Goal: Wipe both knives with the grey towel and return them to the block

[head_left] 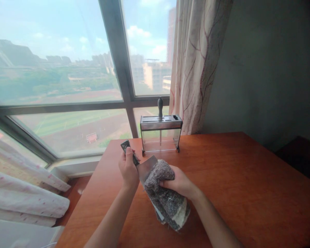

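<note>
Head view, my only feed. I have the left hand (129, 168) closed around a dark handle (125, 144), thumb laid flat along its upper side, the butt jutting out past the thumb. Left forearm rises from the near edge, angled inward; wrist fairly straight. From that grip a broad metal blade (146, 168) runs rightward and passes under a grey cloth (162, 175).

The right hand (181, 182) reaches in from the near right, forearm slanting toward the left hand. Its thumb points left across the cloth, pinching it in a folded bunch over the blade; the fingers behind are hidden, so I cannot tell how they are curled. Cloth hangs toward me below the right grip, a pale patch at its lower end.

Just beyond both grips, a clear-walled knife holder (161, 123) stands upright on the wooden table (235, 193), a black-handled rod (160, 108) upright in it. Farther off, right of the holder, hangs a patterned curtain (196, 69).
</note>
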`<state>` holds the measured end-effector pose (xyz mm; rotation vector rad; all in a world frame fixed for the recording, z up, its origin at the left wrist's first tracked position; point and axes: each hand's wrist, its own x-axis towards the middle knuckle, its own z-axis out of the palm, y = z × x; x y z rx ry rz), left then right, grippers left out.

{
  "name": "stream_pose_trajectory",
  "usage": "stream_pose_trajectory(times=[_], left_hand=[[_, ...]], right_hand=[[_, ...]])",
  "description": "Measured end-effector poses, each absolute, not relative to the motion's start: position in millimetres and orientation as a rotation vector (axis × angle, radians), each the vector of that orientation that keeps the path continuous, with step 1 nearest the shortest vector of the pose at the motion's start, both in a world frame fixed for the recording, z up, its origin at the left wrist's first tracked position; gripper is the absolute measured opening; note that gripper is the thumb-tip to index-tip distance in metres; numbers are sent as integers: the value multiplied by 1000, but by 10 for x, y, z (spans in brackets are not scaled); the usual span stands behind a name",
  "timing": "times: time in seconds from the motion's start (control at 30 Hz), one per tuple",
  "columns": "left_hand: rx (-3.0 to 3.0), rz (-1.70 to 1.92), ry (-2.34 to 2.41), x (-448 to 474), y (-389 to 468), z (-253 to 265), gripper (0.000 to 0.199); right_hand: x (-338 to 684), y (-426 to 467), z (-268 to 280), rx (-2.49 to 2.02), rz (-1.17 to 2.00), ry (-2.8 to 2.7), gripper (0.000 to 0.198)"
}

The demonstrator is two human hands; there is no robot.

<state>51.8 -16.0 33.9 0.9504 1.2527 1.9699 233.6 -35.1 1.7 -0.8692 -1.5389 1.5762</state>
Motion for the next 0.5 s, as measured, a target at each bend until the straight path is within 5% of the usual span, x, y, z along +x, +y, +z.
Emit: stream_pose_trajectory(times=[0.5], left_hand=[[972,1853,1231,696,-222,295,33]], right_hand=[[2285,-356,52,-852,1534,-1453,51]])
